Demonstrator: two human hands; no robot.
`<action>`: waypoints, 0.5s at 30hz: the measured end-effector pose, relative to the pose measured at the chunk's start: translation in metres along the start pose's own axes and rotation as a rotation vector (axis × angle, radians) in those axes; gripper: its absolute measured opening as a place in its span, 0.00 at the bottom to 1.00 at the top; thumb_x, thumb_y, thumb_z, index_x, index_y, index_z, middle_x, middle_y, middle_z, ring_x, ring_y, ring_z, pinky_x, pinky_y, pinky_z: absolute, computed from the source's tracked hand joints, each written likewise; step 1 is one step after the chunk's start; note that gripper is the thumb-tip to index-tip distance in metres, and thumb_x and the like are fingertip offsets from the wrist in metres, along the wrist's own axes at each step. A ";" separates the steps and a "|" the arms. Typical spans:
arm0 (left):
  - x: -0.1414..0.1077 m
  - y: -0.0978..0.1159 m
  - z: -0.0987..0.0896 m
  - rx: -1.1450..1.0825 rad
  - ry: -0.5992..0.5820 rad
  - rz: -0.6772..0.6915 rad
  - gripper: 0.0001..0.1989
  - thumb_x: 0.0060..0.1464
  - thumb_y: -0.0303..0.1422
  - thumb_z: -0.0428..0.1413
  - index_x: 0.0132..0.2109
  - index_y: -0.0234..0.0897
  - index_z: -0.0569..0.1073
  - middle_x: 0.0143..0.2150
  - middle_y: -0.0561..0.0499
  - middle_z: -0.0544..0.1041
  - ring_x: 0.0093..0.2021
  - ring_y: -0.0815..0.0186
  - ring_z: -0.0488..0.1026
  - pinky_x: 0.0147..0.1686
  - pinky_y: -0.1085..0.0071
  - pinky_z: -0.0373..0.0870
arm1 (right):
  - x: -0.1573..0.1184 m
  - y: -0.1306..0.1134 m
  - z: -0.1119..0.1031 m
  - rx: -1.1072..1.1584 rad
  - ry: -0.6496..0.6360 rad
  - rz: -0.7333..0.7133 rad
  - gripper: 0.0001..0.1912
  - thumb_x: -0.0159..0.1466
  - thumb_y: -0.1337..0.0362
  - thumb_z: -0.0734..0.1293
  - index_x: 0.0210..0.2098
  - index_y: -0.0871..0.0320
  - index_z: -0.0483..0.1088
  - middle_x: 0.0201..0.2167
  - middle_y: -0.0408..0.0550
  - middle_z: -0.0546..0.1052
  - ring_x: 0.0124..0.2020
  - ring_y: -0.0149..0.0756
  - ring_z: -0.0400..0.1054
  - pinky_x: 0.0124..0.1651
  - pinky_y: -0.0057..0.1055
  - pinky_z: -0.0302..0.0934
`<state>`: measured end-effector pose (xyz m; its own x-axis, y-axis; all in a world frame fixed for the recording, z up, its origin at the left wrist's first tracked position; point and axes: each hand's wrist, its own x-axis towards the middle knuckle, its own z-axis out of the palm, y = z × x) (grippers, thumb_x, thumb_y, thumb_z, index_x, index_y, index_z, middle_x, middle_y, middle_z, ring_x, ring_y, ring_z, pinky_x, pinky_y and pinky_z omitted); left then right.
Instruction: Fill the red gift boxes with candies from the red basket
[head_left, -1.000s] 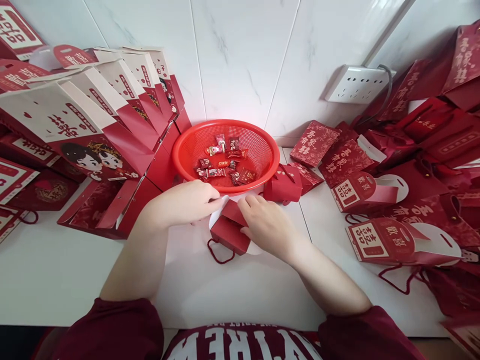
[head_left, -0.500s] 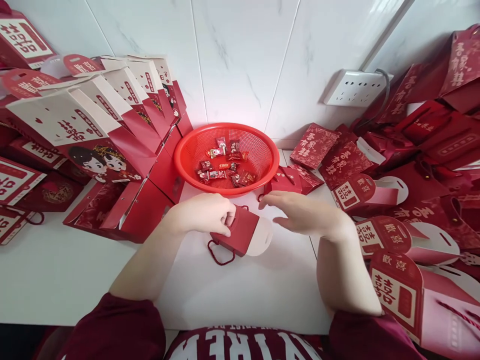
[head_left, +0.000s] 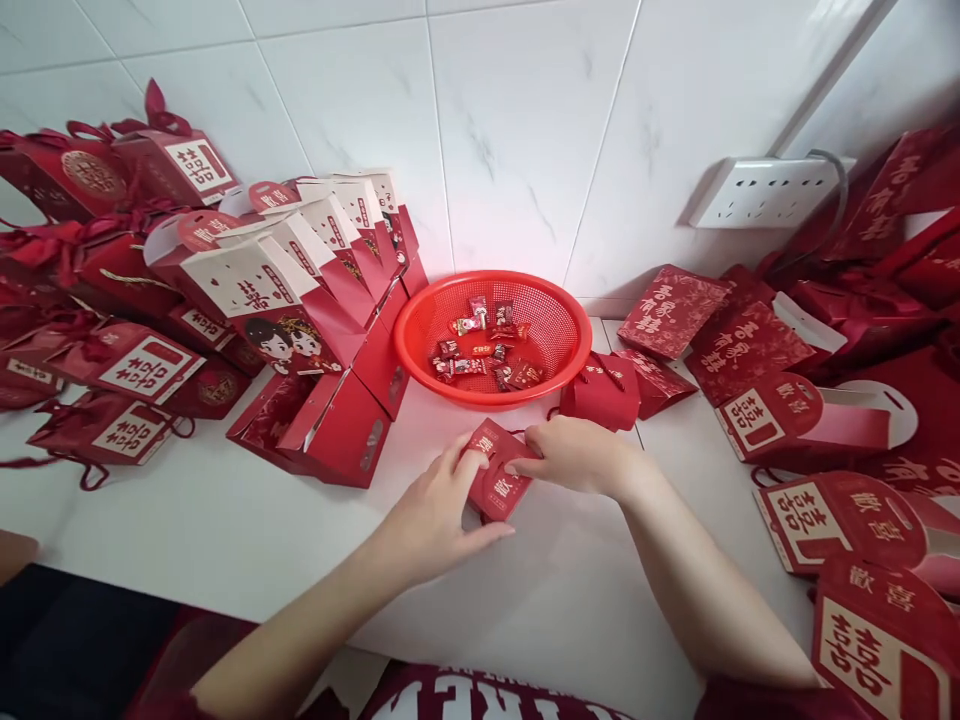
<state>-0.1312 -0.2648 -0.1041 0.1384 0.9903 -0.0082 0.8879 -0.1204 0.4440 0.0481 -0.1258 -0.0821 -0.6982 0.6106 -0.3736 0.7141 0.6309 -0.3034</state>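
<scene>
A small red gift box (head_left: 496, 488) with gold characters on its top lies on the white table between my hands. My left hand (head_left: 439, 515) holds its left side, fingers at the far left edge and thumb stretched along the near side. From the right, my right hand (head_left: 577, 458) grips the box's far right edge, with its thumb over the top. Part of a dark red cord shows by the box; the fingers hide its sides. Just behind stands a red plastic basket (head_left: 409, 345) holding several wrapped candies (head_left: 474, 350).
Red-and-white gift boxes (head_left: 300, 270) stand in a row at the left, with ribboned boxes (head_left: 142, 375) beyond. Folded red boxes (head_left: 675, 310) and handled boxes (head_left: 855, 520) fill the right. A white power strip (head_left: 772, 192) is on the tiled wall. Another person's dark-clothed leg appears lower left.
My view has swung left. The box's white-lined flap has been folded over, so its gold-lettered top now shows. My right hand has come down onto the box.
</scene>
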 end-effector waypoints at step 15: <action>-0.081 -0.026 -0.024 -0.130 0.383 0.104 0.42 0.39 0.46 0.64 0.63 0.68 0.62 0.67 0.56 0.65 0.62 0.47 0.67 0.57 0.51 0.69 | -0.046 0.011 -0.018 0.224 0.046 -0.226 0.19 0.68 0.49 0.61 0.50 0.55 0.70 0.45 0.52 0.77 0.44 0.43 0.72 0.46 0.36 0.63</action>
<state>-0.1760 -0.3401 -0.0932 0.0291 0.9302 0.3659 0.8116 -0.2357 0.5345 0.0875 -0.1382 -0.0527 -0.8384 0.4913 -0.2360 0.5302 0.6349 -0.5619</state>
